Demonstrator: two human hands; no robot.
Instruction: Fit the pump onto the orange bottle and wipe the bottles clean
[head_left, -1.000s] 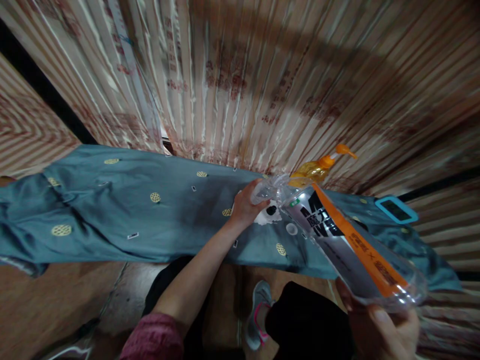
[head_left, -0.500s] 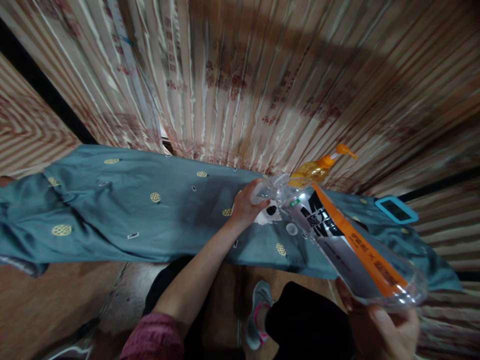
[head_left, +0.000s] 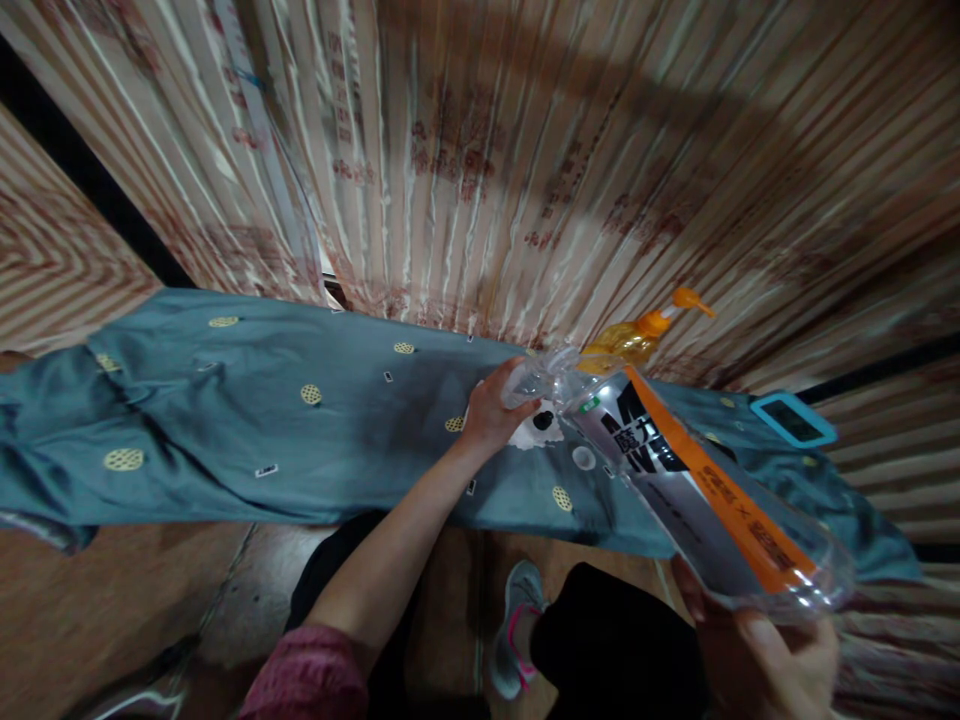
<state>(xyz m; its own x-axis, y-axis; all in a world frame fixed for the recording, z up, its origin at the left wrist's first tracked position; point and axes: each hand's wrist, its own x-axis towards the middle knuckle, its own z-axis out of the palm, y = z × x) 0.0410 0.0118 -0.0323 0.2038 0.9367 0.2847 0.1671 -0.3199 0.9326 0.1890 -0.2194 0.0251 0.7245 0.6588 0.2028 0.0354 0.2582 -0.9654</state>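
Note:
A large clear plastic bottle (head_left: 675,480) with a silver and orange label lies tilted across the space over the cloth, its base toward me at the lower right. My right hand (head_left: 765,650) grips it from below near the base. Around the clear, narrower plastic at its far end, my left hand (head_left: 495,410) is closed; whether that is the bottle's neck or a separate clear piece, I cannot tell. Beneath it lies white crumpled paper (head_left: 551,436) with a small black item (head_left: 544,420) on it. A round translucent cap-like disc (head_left: 583,458) lies close by.
A pump bottle (head_left: 626,342) of amber liquid with an orange pump stands behind the plastic bottle. To the right is a light-blue framed device (head_left: 795,418) with a dark screen. A teal patterned cloth (head_left: 247,400) covers the long surface, which a pleated curtain (head_left: 450,180) borders.

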